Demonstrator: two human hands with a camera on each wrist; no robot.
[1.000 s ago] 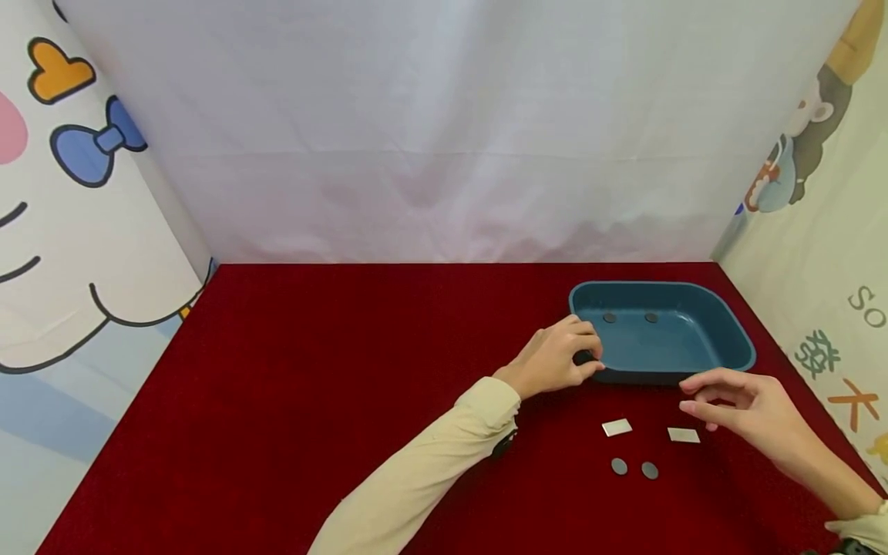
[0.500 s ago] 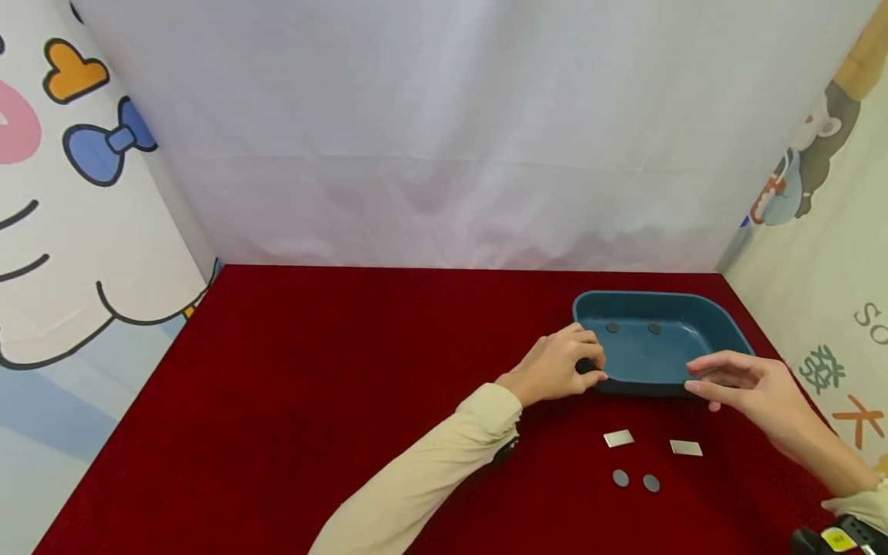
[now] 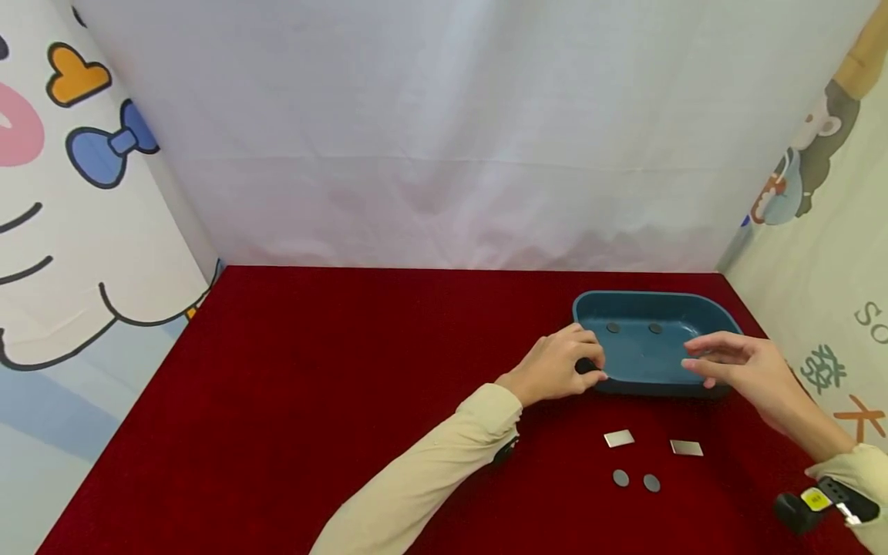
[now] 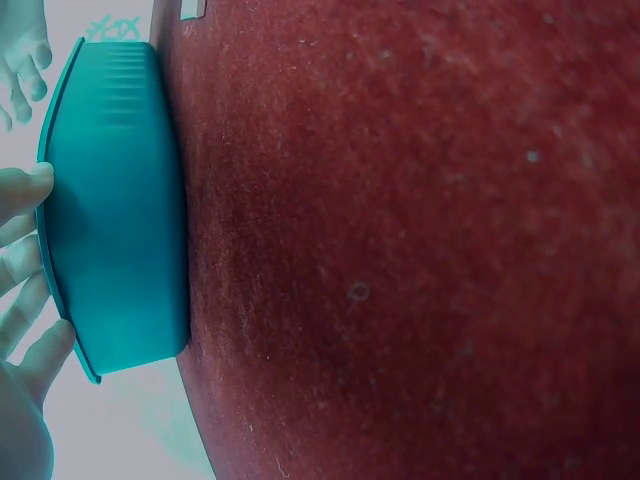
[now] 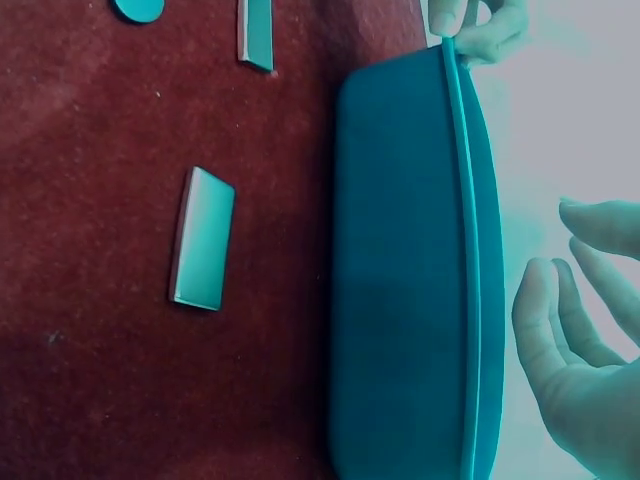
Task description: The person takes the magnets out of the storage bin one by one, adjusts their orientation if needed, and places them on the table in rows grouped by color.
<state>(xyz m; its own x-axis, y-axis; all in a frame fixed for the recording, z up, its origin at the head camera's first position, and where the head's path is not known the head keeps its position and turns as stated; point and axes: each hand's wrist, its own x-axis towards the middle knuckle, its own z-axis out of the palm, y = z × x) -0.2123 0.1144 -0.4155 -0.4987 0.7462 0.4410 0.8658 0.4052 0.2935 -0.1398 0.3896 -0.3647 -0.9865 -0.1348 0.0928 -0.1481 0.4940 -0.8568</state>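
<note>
At the front left corner of a blue plastic basin (image 3: pixel 648 358), my left hand (image 3: pixel 555 366) grips the rim. The left wrist view shows the thumb and fingers of this hand (image 4: pixel 22 300) along the basin's edge (image 4: pixel 115 200). My right hand (image 3: pixel 745 370) hovers over the basin's right side, fingers bent and apart. Nothing shows between its thumb and fingers in the right wrist view, where the hand (image 5: pixel 585 360) is beside the rim. Inside the basin, toward the back, lie two small grey discs, one at left (image 3: pixel 613 327) and another disc (image 3: pixel 655 328) beside it.
In front of the basin, the red cloth (image 3: pixel 381 401) bears two small silvery rectangular plates, a left plate (image 3: pixel 619 438) and a right plate (image 3: pixel 686 448). Nearer still lie two grey discs, a left disc (image 3: pixel 620 478) and a right disc (image 3: pixel 651 483). A white curtain (image 3: pixel 444 154) hangs behind.
My right hand has moved from in front of the basin to above its right part. The left hand keeps its hold on the rim. The head view has shifted slightly.
</note>
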